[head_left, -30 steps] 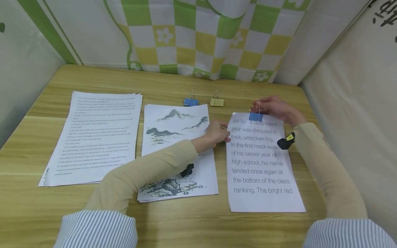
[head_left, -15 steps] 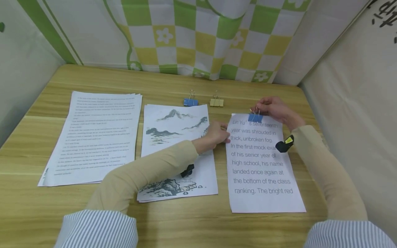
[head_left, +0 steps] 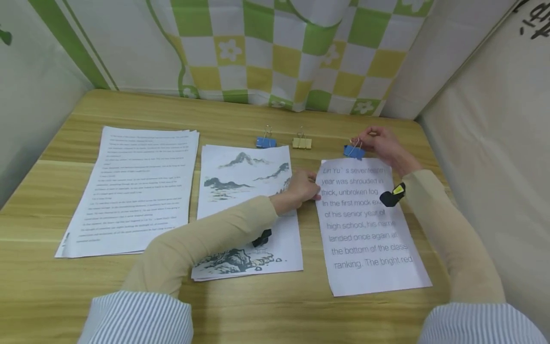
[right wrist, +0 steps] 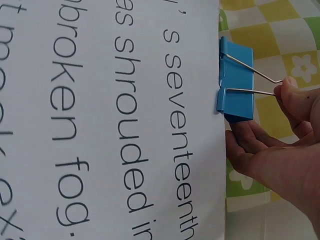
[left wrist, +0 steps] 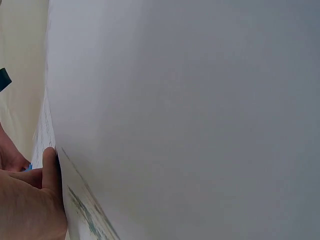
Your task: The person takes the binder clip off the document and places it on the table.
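Observation:
My right hand pinches the wire handles of a blue binder clip between thumb and fingers. In the right wrist view the clip's mouth is right at the paper's top edge, with other fingers bent below it. The large-print paper lies slightly turned on the table, its lower left corner a little raised. My left hand holds that paper's left edge with curled fingers, its forearm crossing over a landscape picture sheet. At the lower left of the left wrist view, the left fingers show beside the paper edges.
A second blue binder clip and a yellow binder clip stand behind the landscape sheets. To the left lies a stack of small-print pages. A checked curtain hangs along the table's back edge, and pale cloth walls flank it.
The right hand has drawn the blue clip back from over the paper's top to its edge. The paper has turned slightly, its bottom swinging right. The left hand stays nearly in place.

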The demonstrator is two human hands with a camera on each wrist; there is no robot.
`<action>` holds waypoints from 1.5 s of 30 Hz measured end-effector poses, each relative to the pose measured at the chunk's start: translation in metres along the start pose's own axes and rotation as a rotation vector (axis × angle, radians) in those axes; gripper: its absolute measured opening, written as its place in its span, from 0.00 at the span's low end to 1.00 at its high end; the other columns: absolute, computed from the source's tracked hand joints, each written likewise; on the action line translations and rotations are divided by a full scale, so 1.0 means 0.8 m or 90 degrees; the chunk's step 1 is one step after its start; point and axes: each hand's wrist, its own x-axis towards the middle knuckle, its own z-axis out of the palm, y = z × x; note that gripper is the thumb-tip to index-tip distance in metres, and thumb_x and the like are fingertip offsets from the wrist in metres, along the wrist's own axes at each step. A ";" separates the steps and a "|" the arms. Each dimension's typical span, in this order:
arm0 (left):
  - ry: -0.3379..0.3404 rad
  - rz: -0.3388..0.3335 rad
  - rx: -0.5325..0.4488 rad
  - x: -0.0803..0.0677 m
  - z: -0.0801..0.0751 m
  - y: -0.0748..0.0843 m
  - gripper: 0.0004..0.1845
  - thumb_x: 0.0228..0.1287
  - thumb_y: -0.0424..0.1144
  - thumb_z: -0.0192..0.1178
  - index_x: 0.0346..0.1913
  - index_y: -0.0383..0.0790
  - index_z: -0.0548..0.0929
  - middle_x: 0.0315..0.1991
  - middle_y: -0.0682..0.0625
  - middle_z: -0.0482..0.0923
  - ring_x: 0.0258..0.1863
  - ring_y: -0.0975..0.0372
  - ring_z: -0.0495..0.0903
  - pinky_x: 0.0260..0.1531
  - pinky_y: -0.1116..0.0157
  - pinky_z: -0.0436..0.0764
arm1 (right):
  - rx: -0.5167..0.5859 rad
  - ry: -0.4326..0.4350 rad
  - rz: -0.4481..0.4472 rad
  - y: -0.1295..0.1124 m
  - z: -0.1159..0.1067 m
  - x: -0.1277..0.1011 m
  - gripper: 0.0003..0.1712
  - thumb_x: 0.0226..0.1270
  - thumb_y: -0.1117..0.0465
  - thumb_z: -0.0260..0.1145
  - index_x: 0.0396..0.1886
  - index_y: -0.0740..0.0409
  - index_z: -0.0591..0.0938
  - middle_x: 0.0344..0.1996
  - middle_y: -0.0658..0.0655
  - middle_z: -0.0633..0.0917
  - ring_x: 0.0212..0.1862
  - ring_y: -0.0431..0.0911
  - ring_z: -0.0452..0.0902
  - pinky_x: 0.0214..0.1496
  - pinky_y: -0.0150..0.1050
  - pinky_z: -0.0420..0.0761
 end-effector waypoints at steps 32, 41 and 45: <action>-0.004 0.002 0.031 -0.002 0.005 0.001 0.21 0.56 0.23 0.56 0.55 0.31 0.77 0.42 0.39 0.82 0.21 0.65 0.77 0.24 0.74 0.80 | -0.271 0.037 -0.022 -0.006 0.025 0.056 0.07 0.69 0.63 0.58 0.35 0.65 0.73 0.27 0.46 0.82 0.32 0.35 0.77 0.43 0.33 0.77; -0.015 0.011 0.041 -0.003 0.003 0.002 0.21 0.56 0.23 0.56 0.55 0.30 0.77 0.41 0.40 0.82 0.22 0.64 0.78 0.24 0.73 0.80 | -0.341 0.059 -0.029 -0.003 0.028 0.061 0.10 0.68 0.62 0.59 0.35 0.67 0.75 0.30 0.51 0.78 0.34 0.40 0.70 0.36 0.32 0.72; -0.014 0.015 0.045 -0.003 0.004 0.002 0.19 0.56 0.23 0.56 0.53 0.30 0.78 0.40 0.40 0.82 0.22 0.64 0.78 0.24 0.73 0.80 | -0.348 0.060 -0.037 -0.005 0.032 0.060 0.10 0.69 0.62 0.58 0.34 0.67 0.75 0.27 0.50 0.80 0.30 0.38 0.71 0.34 0.31 0.73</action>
